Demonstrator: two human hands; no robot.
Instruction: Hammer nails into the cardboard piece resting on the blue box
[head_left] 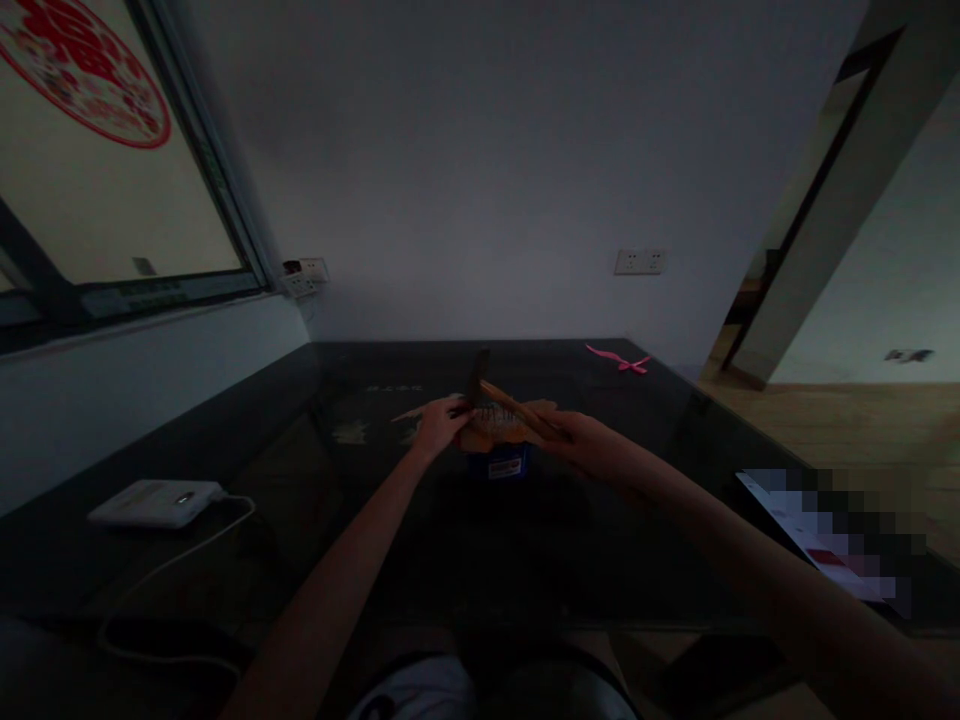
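Observation:
My right hand [574,437] is wrapped round the wooden handle of a hammer [519,406]. The hammer's dark head is raised at the left end, close to the fingers of my left hand [441,422]. Those left fingers are pinched together at the left edge of a tan, ragged-edged piece [484,438]; what is between them is too small and dim to name. Several thin, upright, nail-like pieces [499,412] show on the tan piece under the hammer. Beneath it stands a blue box [499,465] with a pale label.
The dark glossy table [420,560] meets the wall at the back. A white power bank [161,503] with a cable lies at the left. A pink ribbon [622,362] is at the back right, and a flat, partly blurred device [795,525] at the right edge.

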